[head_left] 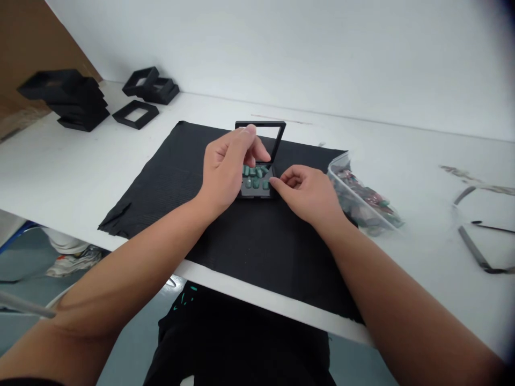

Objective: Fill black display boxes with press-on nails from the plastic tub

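Note:
In the middle of a black mat [249,236] stands an open black display case [257,194], its framed clear lid [278,143] tilted up at the back. Several green stones [256,184] lie in rows on its grey base. My left hand [227,166] is raised over the case's left part with its fingers curled in and hides some of the stones; whatever it may hold does not show. At the right edge of the case, my right hand [308,190] has its thumb and forefinger closed on the rim, close to the nearest stone.
A clear plastic tub [354,201] with small bagged pieces stands right of the mat. Black frames are stacked [76,99] at the far left, with more frames [151,86] beside them. Eyeglasses [475,252] lie at the right. A white wall [301,59] rises behind the table.

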A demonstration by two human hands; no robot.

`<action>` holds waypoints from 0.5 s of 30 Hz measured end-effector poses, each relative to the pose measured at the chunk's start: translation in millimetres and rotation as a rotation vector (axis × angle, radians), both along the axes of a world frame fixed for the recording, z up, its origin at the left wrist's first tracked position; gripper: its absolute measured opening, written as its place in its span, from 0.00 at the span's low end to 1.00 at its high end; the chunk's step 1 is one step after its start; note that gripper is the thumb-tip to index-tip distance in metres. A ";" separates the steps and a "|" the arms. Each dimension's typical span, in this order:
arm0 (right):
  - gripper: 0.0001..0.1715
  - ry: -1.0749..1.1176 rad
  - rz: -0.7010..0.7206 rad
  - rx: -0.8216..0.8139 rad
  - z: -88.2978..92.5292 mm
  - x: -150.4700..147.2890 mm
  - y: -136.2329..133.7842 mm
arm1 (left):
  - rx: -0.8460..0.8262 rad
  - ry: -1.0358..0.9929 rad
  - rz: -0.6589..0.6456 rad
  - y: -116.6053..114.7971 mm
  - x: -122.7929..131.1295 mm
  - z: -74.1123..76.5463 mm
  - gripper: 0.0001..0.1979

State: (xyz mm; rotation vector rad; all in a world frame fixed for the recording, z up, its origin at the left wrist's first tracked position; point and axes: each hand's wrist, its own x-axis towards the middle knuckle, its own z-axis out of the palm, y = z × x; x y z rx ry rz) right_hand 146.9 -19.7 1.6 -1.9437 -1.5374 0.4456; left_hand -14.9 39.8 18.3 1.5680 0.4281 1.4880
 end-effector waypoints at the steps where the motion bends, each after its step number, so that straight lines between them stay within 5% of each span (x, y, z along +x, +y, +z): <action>1: 0.15 -0.007 0.003 0.005 -0.4 -0.7 -0.4 | -0.002 0.005 0.000 0.0 -0.1 0.0 0.23; 9: 0.16 -0.120 0.021 0.032 -1.0 -10.4 -6.9 | 0.054 0.060 0.034 -2.9 0.8 -0.6 0.24; 15: 0.20 0.016 -0.002 0.131 -2.5 -6.1 -10.0 | 0.105 0.125 0.110 -1.5 -2.7 -0.8 0.23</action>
